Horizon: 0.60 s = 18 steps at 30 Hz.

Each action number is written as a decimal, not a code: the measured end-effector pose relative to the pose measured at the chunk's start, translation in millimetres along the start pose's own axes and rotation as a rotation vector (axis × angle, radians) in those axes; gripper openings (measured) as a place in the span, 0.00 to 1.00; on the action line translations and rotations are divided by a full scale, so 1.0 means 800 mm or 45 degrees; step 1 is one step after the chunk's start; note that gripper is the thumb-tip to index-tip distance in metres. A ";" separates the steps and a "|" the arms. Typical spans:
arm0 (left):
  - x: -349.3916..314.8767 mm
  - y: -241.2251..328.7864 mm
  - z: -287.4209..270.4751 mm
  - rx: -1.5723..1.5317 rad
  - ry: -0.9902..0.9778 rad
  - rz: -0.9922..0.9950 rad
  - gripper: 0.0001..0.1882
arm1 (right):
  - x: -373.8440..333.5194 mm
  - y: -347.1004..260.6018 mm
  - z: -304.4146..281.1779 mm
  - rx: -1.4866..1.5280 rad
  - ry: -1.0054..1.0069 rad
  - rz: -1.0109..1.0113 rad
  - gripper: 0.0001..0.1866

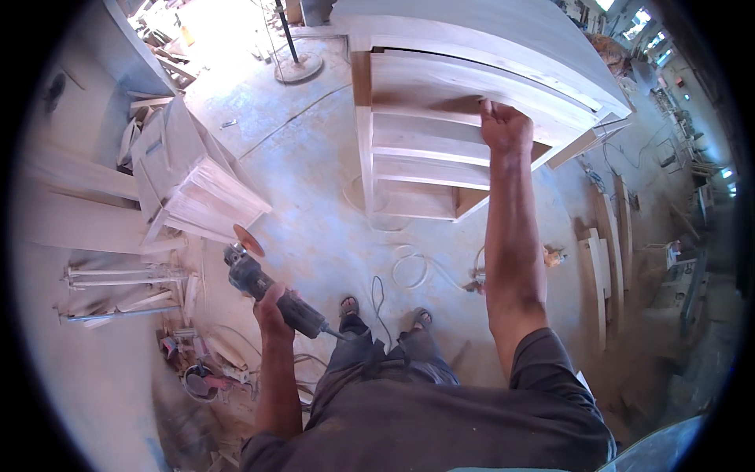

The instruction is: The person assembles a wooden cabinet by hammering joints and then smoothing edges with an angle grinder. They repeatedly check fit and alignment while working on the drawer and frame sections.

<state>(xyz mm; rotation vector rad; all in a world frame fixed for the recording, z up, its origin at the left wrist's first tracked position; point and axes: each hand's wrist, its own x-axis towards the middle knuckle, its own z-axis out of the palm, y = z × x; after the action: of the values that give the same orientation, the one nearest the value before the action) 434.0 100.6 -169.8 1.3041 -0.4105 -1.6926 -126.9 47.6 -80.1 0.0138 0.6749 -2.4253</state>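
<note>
Grinder (253, 277) left of the cabinet (472, 30) fills the closed left grip (273, 313) while the right grip (506, 126), closure unclear, seemingly checks the cabinet's upper panel (425, 82); the next move calls for keeping the disc (249, 240) clear

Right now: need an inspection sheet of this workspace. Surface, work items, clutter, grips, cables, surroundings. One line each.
Surface: pale, patchy floor, bluish in places.
Work items: dark angle grinder with orange-brown disc; wooden cabinet with drawer front.
Clutter: loose boards at right; wood scraps at upper left.
Grips: left grip closed around the grinder body; right grip at the drawer front, exact hold unclear.
Cables: dark cable near the feet; pale looped line ahead.
Surroundings: second wooden piece at left; round-based stand beyond.
</note>
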 end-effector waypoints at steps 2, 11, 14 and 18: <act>0.005 0.016 -0.023 0.006 -0.003 0.018 0.10 | -0.095 0.009 0.038 0.013 0.157 -0.001 0.20; 0.025 0.079 0.044 0.359 -0.439 -0.105 0.12 | -0.232 0.010 -0.005 -0.188 0.104 -0.183 0.16; 0.039 0.076 0.066 0.389 -0.716 -0.051 0.14 | -0.339 0.080 0.000 -0.719 -0.151 -0.176 0.16; 0.050 0.081 0.116 0.387 -0.978 -0.158 0.13 | -0.444 0.180 -0.034 -1.134 -0.492 0.537 0.41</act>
<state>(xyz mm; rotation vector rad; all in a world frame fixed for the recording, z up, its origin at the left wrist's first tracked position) 381.6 10.3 -110.4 0.8390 -1.0813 -2.2715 238.6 161.4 -111.3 -0.5892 1.3359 -1.5061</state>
